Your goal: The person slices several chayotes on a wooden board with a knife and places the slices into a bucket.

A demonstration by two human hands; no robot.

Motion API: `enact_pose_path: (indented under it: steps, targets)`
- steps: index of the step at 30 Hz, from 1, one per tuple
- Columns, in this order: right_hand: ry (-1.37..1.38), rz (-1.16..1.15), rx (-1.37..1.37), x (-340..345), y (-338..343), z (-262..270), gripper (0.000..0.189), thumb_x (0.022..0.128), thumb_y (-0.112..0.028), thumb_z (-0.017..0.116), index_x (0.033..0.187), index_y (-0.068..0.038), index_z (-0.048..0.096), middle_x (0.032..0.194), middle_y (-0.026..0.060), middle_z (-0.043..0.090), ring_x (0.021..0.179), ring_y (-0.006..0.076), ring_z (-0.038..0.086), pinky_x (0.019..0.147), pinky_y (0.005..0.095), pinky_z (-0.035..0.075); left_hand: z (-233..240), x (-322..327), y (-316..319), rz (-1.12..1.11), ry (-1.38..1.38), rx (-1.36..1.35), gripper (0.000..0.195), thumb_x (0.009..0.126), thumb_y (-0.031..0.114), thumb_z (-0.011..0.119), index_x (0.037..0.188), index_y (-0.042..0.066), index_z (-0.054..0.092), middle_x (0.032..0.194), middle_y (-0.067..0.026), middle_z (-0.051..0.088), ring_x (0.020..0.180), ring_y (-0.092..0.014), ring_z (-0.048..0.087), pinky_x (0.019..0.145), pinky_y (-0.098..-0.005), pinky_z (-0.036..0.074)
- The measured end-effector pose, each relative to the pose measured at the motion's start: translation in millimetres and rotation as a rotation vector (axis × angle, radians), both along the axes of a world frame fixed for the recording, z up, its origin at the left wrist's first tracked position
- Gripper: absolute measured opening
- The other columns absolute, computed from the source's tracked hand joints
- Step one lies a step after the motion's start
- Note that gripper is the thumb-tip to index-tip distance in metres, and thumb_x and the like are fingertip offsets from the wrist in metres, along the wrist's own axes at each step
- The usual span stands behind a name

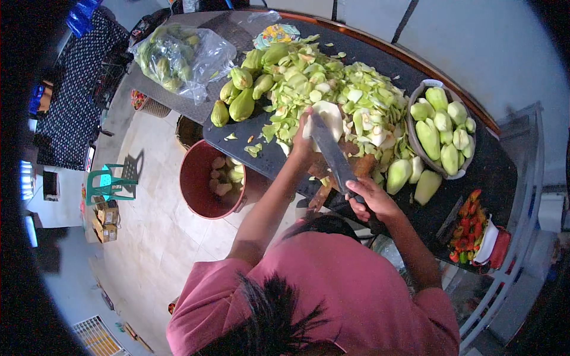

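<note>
My left hand (303, 138) grips a pale, cut piece of chayote (330, 119) over the dark table. In my right hand (372, 198) is a large kitchen knife (330, 149) by its dark handle, the wide blade slanting up and left across the front of the pale piece. Whether the edge is in the flesh I cannot tell. Behind both hands spreads a heap of green peelings (311, 75). Several unpeeled chayotes (242, 104) lie left of the heap. Peeled chayotes (399, 175) rest on the table to the right, close to my right hand.
A basket (416, 140) of peeled chayotes stands at the right. Beyond it are red and green peppers (467, 227). A clear plastic bag (213, 49) with chayotes lies far left. On the floor, a reddish bucket (189, 196) holds pale pieces; a green plastic chair (107, 182) stands farther off.
</note>
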State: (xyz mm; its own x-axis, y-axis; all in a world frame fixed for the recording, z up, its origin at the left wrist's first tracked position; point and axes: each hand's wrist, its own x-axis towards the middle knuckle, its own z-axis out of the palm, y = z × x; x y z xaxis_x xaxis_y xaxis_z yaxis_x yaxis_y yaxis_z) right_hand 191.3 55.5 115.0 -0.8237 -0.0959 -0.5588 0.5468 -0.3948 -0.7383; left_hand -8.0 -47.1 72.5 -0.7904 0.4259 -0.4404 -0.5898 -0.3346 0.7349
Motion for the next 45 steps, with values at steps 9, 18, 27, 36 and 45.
enact_pose_path:
  steps: [9, 18, 27, 36, 45]
  targets:
    - [0.071, -0.401, 0.13, -3, 18, -8, 0.029, 0.094, -0.032, 0.05, 0.084, -0.005, 0.05, 0.048, 0.0005, 0.039, 0.032, 0.0105, 0.037, 0.031, 0.026, 0.032, -49, -31, -6, -0.114, -0.074, 0.31, 0.064, 0.085, 0.061, 0.045, 0.117, 0.007, 0.053, 0.103, -0.012, 0.06, 0.091, -0.026, 0.061, 0.079, -0.0407, 0.05]
    - [0.118, -0.675, 0.034, -46, 22, -70, 0.032, 0.088, -0.038, 0.059, 0.085, -0.008, 0.05, 0.051, 0.0033, 0.045, 0.033, 0.0132, 0.041, 0.032, 0.0272, 0.034, -34, -13, 49, -0.056, -0.094, 0.428, 0.06, 0.08, 0.048, 0.056, 0.126, 0.01, 0.045, 0.12, -0.0125, 0.051, 0.11, -0.031, 0.051, 0.092, -0.0473, 0.041]
    - [0.185, -0.709, 0.074, -70, 44, -50, 0.031, 0.079, -0.027, 0.073, 0.095, -0.011, 0.052, 0.062, 0.002, 0.053, 0.035, 0.0108, 0.042, 0.033, 0.0258, 0.037, 3, 15, 33, -0.388, -0.274, 0.628, 0.069, 0.084, 0.063, 0.039, 0.129, 0.012, 0.045, 0.129, -0.0135, 0.048, 0.116, -0.035, 0.047, 0.088, -0.061, 0.036]
    - [0.371, -0.182, 0.638, -69, 84, -2, 0.036, 0.081, -0.026, 0.071, 0.104, -0.002, 0.06, 0.069, -0.0001, 0.058, 0.037, 0.0044, 0.041, 0.034, 0.021, 0.032, 13, -9, 3, -0.749, -0.314, 0.409, 0.058, 0.089, 0.051, 0.047, 0.126, 0.006, 0.046, 0.121, -0.0168, 0.056, 0.108, -0.038, 0.057, 0.082, -0.0529, 0.049]
    - [0.215, -0.365, 1.186, -23, 75, -24, 0.026, 0.086, -0.025, 0.061, 0.09, 0.0, 0.057, 0.065, 0.0151, 0.056, 0.06, 0.0276, 0.059, 0.058, 0.0396, 0.045, -3, 11, 7, -0.468, -0.229, 0.348, 0.054, 0.09, 0.046, 0.049, 0.129, 0.009, 0.047, 0.117, -0.0123, 0.059, 0.101, -0.03, 0.059, 0.091, -0.0457, 0.046]
